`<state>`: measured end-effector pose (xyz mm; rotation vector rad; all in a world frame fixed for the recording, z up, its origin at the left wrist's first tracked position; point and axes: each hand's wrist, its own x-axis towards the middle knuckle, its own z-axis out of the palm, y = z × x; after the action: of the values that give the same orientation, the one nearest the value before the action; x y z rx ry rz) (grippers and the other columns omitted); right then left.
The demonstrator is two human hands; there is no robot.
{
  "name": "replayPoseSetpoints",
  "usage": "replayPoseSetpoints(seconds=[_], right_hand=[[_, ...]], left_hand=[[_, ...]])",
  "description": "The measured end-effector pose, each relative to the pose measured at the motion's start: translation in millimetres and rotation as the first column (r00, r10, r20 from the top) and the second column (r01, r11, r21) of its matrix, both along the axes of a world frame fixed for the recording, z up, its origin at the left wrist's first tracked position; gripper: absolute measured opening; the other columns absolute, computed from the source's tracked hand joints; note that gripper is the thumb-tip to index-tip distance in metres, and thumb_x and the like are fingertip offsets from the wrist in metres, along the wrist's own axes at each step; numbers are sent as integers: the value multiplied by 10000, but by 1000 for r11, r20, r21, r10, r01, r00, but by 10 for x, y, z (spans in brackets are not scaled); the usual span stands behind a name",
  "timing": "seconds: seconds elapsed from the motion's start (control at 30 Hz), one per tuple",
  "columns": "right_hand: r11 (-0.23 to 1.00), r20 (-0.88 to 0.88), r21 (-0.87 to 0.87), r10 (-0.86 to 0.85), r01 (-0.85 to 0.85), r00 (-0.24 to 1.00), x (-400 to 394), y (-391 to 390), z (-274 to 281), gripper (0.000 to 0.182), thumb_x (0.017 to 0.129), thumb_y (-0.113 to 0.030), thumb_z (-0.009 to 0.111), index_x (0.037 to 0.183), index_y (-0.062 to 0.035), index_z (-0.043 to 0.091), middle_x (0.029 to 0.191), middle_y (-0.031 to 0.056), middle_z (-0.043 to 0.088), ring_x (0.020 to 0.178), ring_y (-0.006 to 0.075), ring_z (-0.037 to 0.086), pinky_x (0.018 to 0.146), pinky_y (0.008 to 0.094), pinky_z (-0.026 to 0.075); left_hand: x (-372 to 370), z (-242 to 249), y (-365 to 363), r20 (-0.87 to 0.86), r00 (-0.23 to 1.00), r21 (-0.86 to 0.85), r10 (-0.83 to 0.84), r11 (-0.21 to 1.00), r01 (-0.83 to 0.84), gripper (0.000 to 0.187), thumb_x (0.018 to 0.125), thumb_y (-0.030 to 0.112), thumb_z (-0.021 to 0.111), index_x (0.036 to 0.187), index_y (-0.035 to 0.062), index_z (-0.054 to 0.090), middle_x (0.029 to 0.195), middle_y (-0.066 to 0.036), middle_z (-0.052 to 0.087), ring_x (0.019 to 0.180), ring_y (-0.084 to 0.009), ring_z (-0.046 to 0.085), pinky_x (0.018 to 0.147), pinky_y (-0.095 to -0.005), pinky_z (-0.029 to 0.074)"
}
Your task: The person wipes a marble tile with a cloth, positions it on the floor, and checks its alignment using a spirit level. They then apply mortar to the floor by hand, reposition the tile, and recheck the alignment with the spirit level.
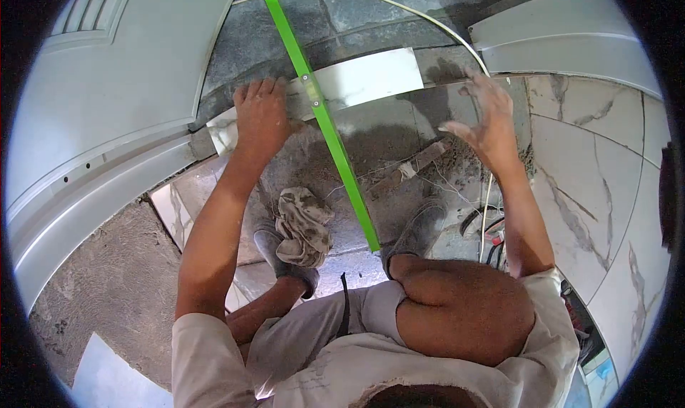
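Note:
A long green level (pixel 335 147) lies across a white marbled tile strip (pixel 378 78), its near end between my feet. My left hand (pixel 262 115) rests on the strip's left part, fingers over its far edge, just left of the level. To the right of the strip, my right hand (pixel 491 122) is raised with thumb and fingers spread and nothing between them. The strip lies along the edge of the dark grey floor tiles (pixel 371 19).
A crumpled cloth (pixel 303 226) lies by my left foot. Beyond my right foot are a flat bar (pixel 410 169) and thin string. A white cable (pixel 428 17) curves past my right hand. A grey door panel (pixel 143 58) stands at left, marbled wall tiles (pixel 585 183) at right.

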<state>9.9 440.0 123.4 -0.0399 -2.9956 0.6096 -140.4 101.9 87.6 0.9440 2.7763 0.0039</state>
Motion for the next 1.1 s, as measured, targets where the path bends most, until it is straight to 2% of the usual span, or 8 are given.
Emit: replayPoseSetpoints(seconds=[0.13,0.2,0.27,0.37,0.6,0.67,0.9,1.1], right_hand=[[981,-15,-86,-173,171,985,387,52,-44,647,644,-266,845,1182,-53,556,1337,118,527,1215,319,487,1018,457,343],[975,-53,89,-201,205,978,624,88,-136,684,667,-276,838,1253,-82,542,1311,135,545,1155,321,526,975,434,421],[971,8,-19,-237,237,971,835,36,-117,669,678,-271,835,1249,-79,544,1263,129,580,1113,318,554,967,435,425],[961,-16,-173,-224,218,975,1252,-136,-251,439,772,-322,756,1092,-59,611,1193,136,616,1114,346,549,974,452,407],[883,135,-154,-425,443,895,2073,-114,-454,339,845,-282,672,1080,-44,620,1101,181,628,1057,379,560,936,453,441],[751,170,-34,-645,659,745,2221,108,-521,287,832,-206,684,1032,-8,626,1054,227,631,996,409,581,879,450,466],[509,137,181,-860,842,491,2698,789,-897,264,844,-205,644,1034,-23,666,1014,223,635,966,400,587,857,450,467],[644,41,404,-723,650,690,2580,1013,-1003,258,882,-298,597,1063,-137,687,1129,125,621,1039,326,580,910,455,451]], left_hand=[[24,-32,-21,-76,997,-55,-23,998,19,807,575,485,836,1196,43,573,1207,-158,575,1182,-342,483,1016,-522,304],[-6,-129,-95,11,1000,-34,-1,999,2,814,586,483,834,1216,41,567,1219,-171,572,1196,-350,476,1023,-527,304],[-10,-117,-75,-12,1000,1,-3,1000,3,783,578,417,847,1212,57,561,1240,-164,564,1169,-352,500,1005,-543,316],[-7,-120,-75,-56,995,-2,-82,997,82,777,581,403,850,1213,54,563,1259,-174,557,1182,-362,491,1019,-529,314],[-32,-163,-135,-115,988,-9,-103,995,102,796,595,410,844,1222,12,554,1208,-190,582,1188,-352,483,1025,-532,308],[-59,-191,-167,-105,991,-40,-80,996,76,804,597,408,843,1225,0,549,1209,-193,581,1184,-354,485,1017,-525,318],[-107,-233,-199,-89,992,-79,-88,994,81,812,590,382,850,1246,14,542,1250,-182,558,1209,-372,468,1002,-536,322],[-120,-222,-190,-18,998,-20,-64,998,64,828,579,343,865,1264,17,534,1265,-178,564,1225,-365,464,1011,-514,295]])
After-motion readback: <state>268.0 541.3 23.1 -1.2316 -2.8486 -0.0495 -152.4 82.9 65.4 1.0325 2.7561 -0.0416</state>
